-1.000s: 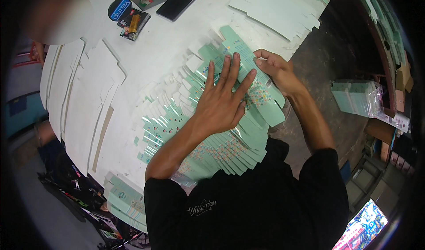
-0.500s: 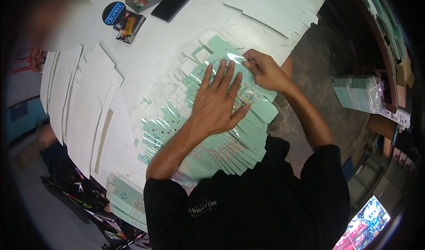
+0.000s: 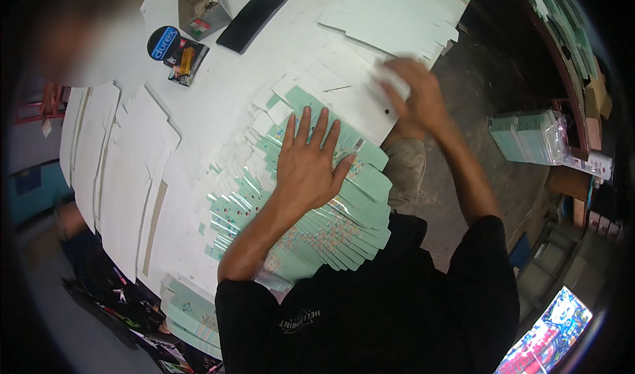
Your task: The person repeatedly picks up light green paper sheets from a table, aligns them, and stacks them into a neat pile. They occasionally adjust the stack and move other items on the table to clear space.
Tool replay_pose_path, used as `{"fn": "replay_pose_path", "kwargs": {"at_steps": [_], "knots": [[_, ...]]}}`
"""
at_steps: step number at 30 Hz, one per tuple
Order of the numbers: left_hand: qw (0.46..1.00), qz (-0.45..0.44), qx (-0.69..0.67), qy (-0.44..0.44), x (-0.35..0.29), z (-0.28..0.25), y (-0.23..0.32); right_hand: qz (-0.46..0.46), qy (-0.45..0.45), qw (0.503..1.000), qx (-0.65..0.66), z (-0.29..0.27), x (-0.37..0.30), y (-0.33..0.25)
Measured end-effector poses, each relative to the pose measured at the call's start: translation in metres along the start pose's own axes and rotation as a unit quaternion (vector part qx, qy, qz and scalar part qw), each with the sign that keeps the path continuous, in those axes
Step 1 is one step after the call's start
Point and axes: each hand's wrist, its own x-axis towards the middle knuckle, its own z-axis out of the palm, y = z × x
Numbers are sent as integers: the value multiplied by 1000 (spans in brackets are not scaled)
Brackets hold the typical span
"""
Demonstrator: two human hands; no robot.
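Left hand [image 3: 307,169] spread flat on fanned green cartons [image 3: 360,188] on a white counter [image 3: 221,86]; right hand [image 3: 417,93], blurred, near the counter's edge, apart from the cartons. Beyond: black slab [image 3: 252,21] beside open box [image 3: 202,8].

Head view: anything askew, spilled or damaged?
No spill or clear damage. The green cartons under the left hand fan out with uneven edges; the white card pile at upper right has stepped edges too. Either could be deliberate.
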Motion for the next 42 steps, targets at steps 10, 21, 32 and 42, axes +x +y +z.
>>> {"fn": "replay_pose_path", "kwargs": {"at_steps": [10,21,32,42], "knots": [[999,-4,-28,-24,5,-16,7,101,-85,975,178,14,4,-4],[999,-6,-36,-9,3,-12,6,-39,-42,991,-120,41,-24,-39],[999,-5,-35,-9,2,-11,5,-55,-120,979,-157,41,-32,-59],[999,-8,-39,5,-2,-8,2,67,-22,992,-106,-17,10,-34]]}}
